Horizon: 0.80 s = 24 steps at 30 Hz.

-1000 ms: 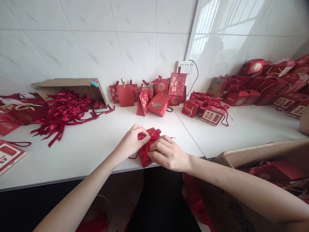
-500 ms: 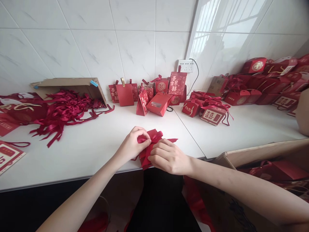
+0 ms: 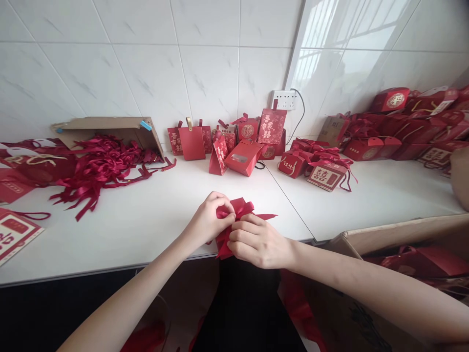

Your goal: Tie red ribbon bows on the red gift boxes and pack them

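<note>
At the table's front edge, in the head view, lies a small red gift box [image 3: 224,243] with a shiny red ribbon bow [image 3: 243,209] on top. My left hand [image 3: 215,215] pinches the bow's left loop between thumb and forefinger. From the right, my right hand [image 3: 258,240] rests over the box with its fingers curled in on the ribbon; its fingertips are partly hidden. One pointed ribbon tail sticks out to the right beyond my right hand. Both hands cover much of the box.
A cardboard box [image 3: 106,122] lies on its side at the back left, spilling red ribbons [image 3: 98,166]. Several red gift boxes [image 3: 194,143] stand along the tiled wall. More are piled at the right [image 3: 366,146]. An open carton [image 3: 351,239] sits at the front right.
The view has shifted slightly, so the things on the table appear a little further right. Both hands stay on the bow and box in nearly the same grip.
</note>
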Tool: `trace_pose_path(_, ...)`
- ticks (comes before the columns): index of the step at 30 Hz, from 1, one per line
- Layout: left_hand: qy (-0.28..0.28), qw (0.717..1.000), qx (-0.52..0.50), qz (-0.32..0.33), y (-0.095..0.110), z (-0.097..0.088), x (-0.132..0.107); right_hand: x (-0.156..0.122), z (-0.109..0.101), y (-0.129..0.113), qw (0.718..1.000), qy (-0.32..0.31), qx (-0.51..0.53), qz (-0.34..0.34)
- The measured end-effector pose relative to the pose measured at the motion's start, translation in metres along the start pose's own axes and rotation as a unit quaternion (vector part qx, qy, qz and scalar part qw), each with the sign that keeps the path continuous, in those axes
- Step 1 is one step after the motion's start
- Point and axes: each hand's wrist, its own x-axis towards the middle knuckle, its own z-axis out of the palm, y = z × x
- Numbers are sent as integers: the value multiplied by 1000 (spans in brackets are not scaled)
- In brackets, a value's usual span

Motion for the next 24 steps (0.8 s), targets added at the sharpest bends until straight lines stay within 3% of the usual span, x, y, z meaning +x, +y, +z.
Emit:
trace_pose_path(14,-4,1000,-10,17,7,7,1,-2,-3,-6,1000,14,16,-8)
trace_pose_path(19,-14,1000,4,15,5,6,2,2,-17,-5,998,-12,53,-27)
trace_pose_path(21,-17,1000,0,24,4,6,3,6,-29,4,997,-20,72,36)
trace_pose_path(24,-25,999,-2,29,5,5,3,10,-44,23,962,-88,42,254)
